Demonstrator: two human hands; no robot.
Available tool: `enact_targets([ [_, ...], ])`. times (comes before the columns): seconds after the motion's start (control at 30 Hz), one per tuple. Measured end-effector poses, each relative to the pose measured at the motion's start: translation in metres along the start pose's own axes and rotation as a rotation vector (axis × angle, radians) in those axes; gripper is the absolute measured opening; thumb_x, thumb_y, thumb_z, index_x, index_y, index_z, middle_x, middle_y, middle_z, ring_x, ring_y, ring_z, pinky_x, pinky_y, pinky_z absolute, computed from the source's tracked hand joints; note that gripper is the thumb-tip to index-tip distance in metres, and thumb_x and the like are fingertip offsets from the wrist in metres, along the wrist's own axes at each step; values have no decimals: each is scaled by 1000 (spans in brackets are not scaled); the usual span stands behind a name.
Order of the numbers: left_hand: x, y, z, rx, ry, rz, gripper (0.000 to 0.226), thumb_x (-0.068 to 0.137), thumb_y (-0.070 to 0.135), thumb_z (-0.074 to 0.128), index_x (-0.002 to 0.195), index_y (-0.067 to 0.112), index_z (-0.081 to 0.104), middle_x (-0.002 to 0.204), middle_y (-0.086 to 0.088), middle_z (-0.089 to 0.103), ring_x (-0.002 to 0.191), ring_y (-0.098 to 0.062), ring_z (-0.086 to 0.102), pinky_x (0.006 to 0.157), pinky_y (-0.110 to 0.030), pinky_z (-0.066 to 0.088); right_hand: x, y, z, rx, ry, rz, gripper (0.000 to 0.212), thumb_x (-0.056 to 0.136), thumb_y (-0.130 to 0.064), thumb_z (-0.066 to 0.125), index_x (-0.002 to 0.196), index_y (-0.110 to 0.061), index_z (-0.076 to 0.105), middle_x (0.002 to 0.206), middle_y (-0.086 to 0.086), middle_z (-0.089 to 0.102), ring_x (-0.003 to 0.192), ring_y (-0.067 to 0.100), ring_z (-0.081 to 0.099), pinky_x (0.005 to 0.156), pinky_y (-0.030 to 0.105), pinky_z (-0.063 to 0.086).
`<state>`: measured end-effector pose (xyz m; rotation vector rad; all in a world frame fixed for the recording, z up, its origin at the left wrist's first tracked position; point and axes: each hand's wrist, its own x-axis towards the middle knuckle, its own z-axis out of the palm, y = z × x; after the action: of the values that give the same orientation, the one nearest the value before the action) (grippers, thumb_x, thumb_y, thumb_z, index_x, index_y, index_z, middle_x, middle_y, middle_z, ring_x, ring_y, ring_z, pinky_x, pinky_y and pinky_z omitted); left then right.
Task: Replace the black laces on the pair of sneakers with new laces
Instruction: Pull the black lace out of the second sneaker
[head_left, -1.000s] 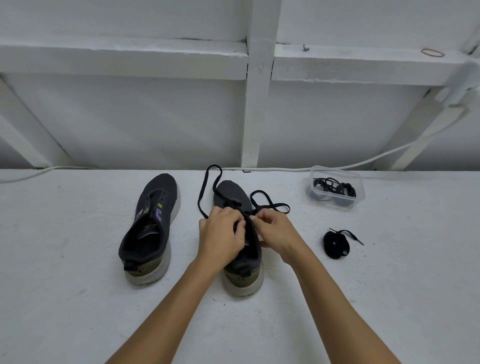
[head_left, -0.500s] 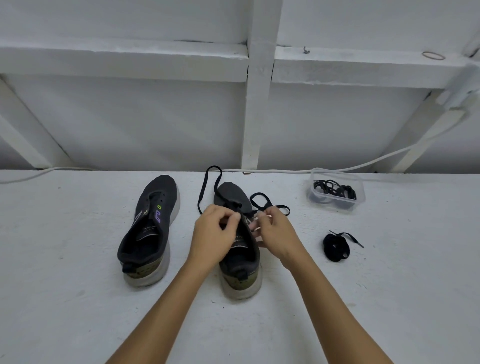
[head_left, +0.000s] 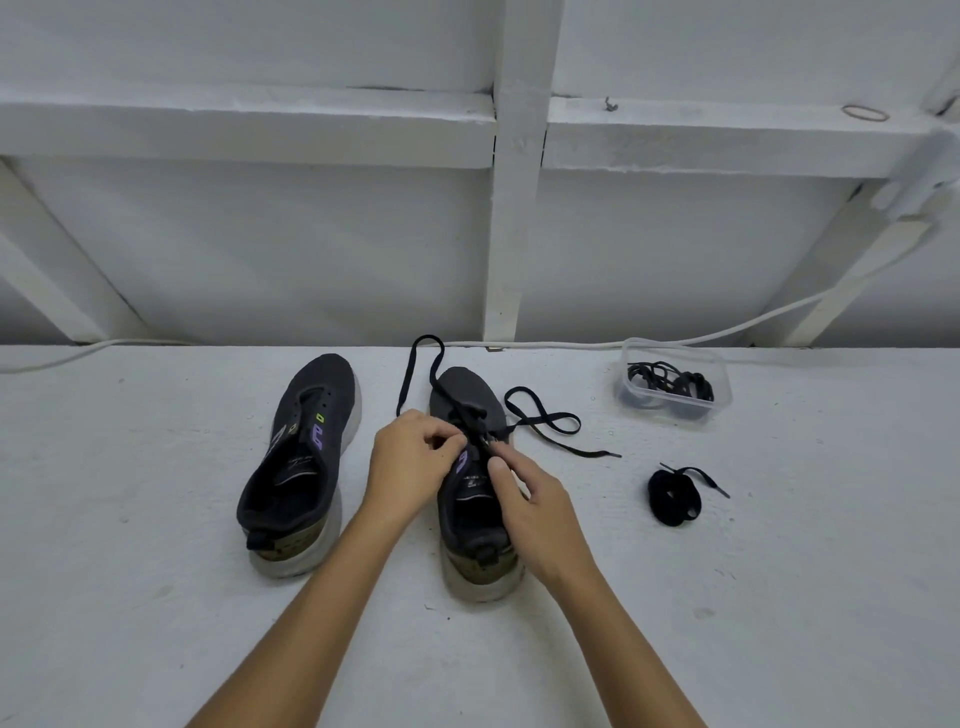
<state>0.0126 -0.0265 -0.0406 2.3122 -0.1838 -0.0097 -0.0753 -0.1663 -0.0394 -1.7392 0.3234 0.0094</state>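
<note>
I see two dark grey sneakers with pale soles standing side by side on the white surface (head_left: 156, 597), heels toward me, toes toward the wall, long axes running away from me. The left sneaker (head_left: 301, 457) has bare eyelets and no lace. The right sneaker (head_left: 475, 488) carries a black lace (head_left: 540, 421) whose loose ends loop off past the toe and out to the right. My left hand (head_left: 410, 462) is curled, fingertips pinching the lace at the eyelets. My right hand (head_left: 535, 509) rests over the tongue, thumb extended toward the lace; whether it actually grasps the lace I cannot tell. A coiled black lace (head_left: 672, 496) lies to the right, a clear tub of laces (head_left: 672, 387) beyond it.
</note>
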Motion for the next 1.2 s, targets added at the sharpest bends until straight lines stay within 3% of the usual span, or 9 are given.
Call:
enact_targets([
  [0.2,16,11,-3,237,-122,102,14,104,22,39,100,13,48,81,-1,59,75,-24,57,61,-35,38,-4,-1,4,10,22,7,32,106,-34,47,133,-38,62,122,-23,66,105,-17,58,81,2,44],
  [0.4,11,-1,-12,-32,-174,-14,7,95,31,63,99,25,63,94,13,64,84,1,60,66,-11,42,-2,6,7,25,53,25,30,105,-35,47,129,-39,65,120,-23,68,109,-10,61,85,7,48],
  [0.47,8,-5,-15,6,-177,27,5,95,29,64,92,26,64,89,11,65,79,0,61,63,-10,40,-2,7,7,15,62,30,30,105,-36,47,129,-39,65,120,-24,68,110,-11,60,91,11,49],
  [0.6,14,-2,-15,-37,-121,3,11,104,23,47,97,20,55,88,3,68,78,-10,65,58,-11,44,-2,5,7,1,57,30,31,106,-36,45,130,-39,64,119,-25,67,107,-16,58,82,2,44],
  [0.73,12,-5,-14,-165,-196,-132,12,101,33,52,102,23,58,97,5,68,86,-10,67,72,-23,56,-2,8,9,-2,66,38,32,106,-39,45,132,-40,63,124,-23,66,112,-13,57,83,2,44],
  [0.87,9,-7,-19,-127,-226,-83,9,97,30,61,94,23,65,94,7,71,81,-4,67,61,-10,45,-3,6,9,7,75,47,30,106,-38,46,129,-41,64,120,-25,66,108,-17,56,80,0,43],
  [1.03,12,-2,-15,-351,-38,-258,13,103,23,45,100,15,55,91,0,71,74,-9,71,80,-40,60,-5,3,10,-20,74,30,28,106,-35,44,127,-43,63,114,-28,65,104,-22,54,78,-2,41],
  [1.13,9,-8,-13,-420,-165,-330,20,100,38,51,102,21,61,96,2,72,88,-18,71,85,-46,59,-4,4,10,-17,79,33,29,106,-35,44,127,-39,64,116,-25,66,104,-19,56,78,-1,41],
  [1.2,6,-10,-13,-427,-276,-280,20,95,44,60,96,26,69,93,4,71,89,-20,68,81,-38,60,-3,5,10,-29,81,37,31,106,-37,44,130,-39,64,119,-23,67,108,-16,57,80,0,42],
])
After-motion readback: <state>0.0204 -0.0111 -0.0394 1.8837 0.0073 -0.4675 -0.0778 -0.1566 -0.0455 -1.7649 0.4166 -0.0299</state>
